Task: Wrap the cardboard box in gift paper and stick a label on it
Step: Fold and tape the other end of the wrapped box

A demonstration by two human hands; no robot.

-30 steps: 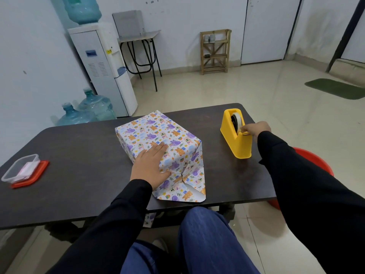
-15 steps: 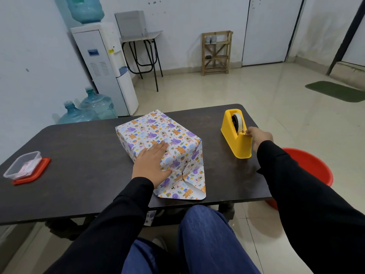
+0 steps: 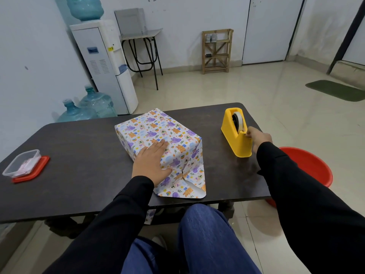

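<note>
Dark table (image 3: 79, 155) spans most of the view, near edge running just above the person's knees, right edge ending just past the tape dispenser. Bare tabletop lies open on the left between the box and the small container, and in a narrower strip between box and dispenser. Cardboard box (image 3: 158, 131), covered in patterned gift paper, sits mid-table, set at an angle; its near end is unsealed, a triangular paper flap (image 3: 183, 186) lying flat and reaching close to the table's near edge. Red basin (image 3: 308, 167) on the floor, beyond the right edge. Yellow tape dispenser (image 3: 235, 139) stands upright near the right edge, well apart from the box. Left hand (image 3: 152, 161) lies spread, palm flat on the box's near top corner. Right hand (image 3: 258, 136) has fingers curled at the dispenser's cutter end; whether they pinch tape cannot be told. Clear container on a red lid (image 3: 23, 165) sits at the far left edge. Against a second ago: the right hand was higher, beside the roll, and is now lower at the cutter; left hand, box and flap unchanged.
</note>
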